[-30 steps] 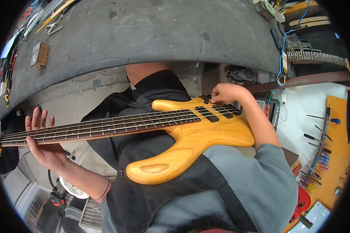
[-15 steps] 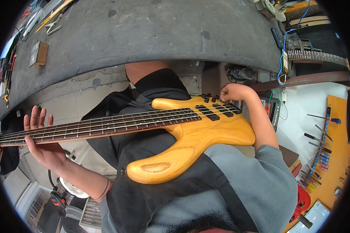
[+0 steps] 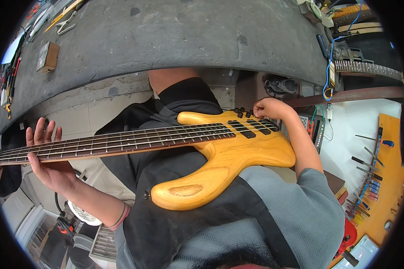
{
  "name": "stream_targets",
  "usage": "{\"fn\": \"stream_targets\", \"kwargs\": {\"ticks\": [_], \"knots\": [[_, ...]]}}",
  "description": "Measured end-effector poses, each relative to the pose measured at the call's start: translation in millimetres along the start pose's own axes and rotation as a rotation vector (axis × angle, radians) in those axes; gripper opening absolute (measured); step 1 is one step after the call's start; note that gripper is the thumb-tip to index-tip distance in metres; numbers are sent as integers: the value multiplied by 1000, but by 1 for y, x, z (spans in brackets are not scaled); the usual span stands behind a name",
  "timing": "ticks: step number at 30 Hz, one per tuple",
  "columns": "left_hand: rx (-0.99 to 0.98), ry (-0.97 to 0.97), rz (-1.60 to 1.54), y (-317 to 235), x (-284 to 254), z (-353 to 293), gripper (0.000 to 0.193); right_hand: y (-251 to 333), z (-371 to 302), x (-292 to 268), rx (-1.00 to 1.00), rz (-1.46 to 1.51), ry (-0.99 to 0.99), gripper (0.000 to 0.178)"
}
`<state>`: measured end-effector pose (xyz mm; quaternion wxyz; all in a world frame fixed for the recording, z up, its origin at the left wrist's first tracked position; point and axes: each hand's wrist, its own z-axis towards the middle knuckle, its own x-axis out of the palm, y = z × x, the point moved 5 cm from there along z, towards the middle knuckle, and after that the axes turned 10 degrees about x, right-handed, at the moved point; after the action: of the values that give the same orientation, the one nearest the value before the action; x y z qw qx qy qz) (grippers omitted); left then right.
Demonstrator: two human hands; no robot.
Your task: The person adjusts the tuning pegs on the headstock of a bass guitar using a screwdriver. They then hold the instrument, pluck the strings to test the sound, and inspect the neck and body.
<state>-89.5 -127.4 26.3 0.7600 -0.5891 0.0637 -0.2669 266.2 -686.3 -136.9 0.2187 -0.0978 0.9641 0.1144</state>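
Note:
An electric bass guitar (image 3: 226, 168) with a pale wooden body lies across my lap, its long dark neck (image 3: 121, 143) reaching to the left. My left hand (image 3: 51, 172) cradles the neck near its far left end from beneath. The thumb shows at the near edge, and the fingers stick up nearly straight past the far edge. At the body, my right hand (image 3: 270, 109) is curled in beside the black control knobs (image 3: 241, 112) and the strings, above the black pickups (image 3: 246, 130). Its fingertips are partly hidden, so what they touch cannot be made out.
A dark workbench (image 3: 166, 36) spans the far side, with a small wooden block (image 3: 48, 57) and a spring clamp (image 3: 66, 24) at its left. Files and screwdrivers hang on a wooden board (image 3: 388, 179) at right. Another fretted neck (image 3: 368, 67) lies at upper right.
The view has shifted slightly, so the bass and bench sit a little further right. My right hand has turned slightly over the strings and knobs; my left hand stays at the neck.

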Motion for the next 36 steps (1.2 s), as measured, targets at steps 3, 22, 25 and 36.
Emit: {"fn": "stream_targets", "kwargs": {"ticks": [3,22,25,36], "knots": [[9,-15,-5,-2,0,-2,66,1,0,1,-31,-41,-44,12],[39,33,-61,-3,-6,-1,67,10,-3,6,-83,-151,-206,21],[0,62,-260,-1,-13,2,62,-1,0,5,0,-28,-150,25],[-68,141,-749,-5,13,-1,26,70,-23,-13,-142,-21,-331,31]]}}
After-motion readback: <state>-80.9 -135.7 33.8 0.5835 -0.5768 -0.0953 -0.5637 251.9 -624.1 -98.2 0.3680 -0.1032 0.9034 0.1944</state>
